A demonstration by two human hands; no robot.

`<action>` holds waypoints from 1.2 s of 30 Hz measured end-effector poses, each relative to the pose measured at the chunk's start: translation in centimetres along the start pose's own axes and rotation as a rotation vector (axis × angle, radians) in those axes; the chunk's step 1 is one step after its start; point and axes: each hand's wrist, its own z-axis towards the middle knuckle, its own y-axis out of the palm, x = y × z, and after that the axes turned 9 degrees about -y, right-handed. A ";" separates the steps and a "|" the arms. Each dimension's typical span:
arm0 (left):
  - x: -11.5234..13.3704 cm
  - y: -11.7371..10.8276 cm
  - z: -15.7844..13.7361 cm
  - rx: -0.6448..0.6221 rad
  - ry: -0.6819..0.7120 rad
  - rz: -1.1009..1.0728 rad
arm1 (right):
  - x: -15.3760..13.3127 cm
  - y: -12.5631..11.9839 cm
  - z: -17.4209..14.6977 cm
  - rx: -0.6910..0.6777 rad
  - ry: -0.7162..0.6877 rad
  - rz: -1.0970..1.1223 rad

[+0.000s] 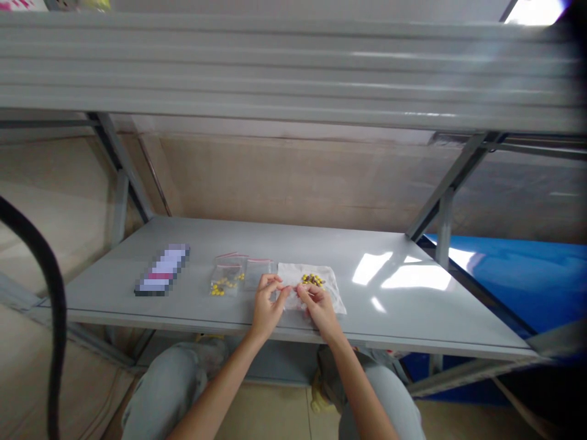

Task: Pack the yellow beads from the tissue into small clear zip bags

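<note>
My left hand (267, 305) and my right hand (319, 307) meet over the front part of a white cloth or paper sheet (335, 292). Thumb and fingertips are pinched together on each hand, and whatever lies between them is too small to make out. Just beyond my right hand, a small heap of yellow and dark brown pieces (313, 280) rests on the white sheet. To the left of my left hand are small clear zip bags: a flat one (258, 269) with a red strip, and one (226, 278) with several yellow pieces in it.
A phone-like device (162, 270), blurred out, lies on the left of the grey table (389, 311). A thick ribbed shelf edge (275, 73) runs across above the table. Slanted metal struts (454, 183) stand at both sides, and a black cable (50, 275) hangs at the left.
</note>
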 end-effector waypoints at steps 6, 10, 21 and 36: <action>0.3 0.0 0.0 0.034 -0.004 -0.005 | 0.1 0.2 0.0 0.098 0.000 0.029; -0.1 0.0 -0.1 -0.012 -0.039 -0.036 | 0.7 0.3 0.2 0.087 -0.051 -0.019; 0.4 -0.6 -0.1 -0.064 -0.079 -0.021 | 0.8 0.6 0.7 0.049 -0.076 -0.035; 0.4 -0.5 -0.1 -0.199 -0.082 -0.090 | 0.1 0.5 0.3 0.030 -0.049 0.032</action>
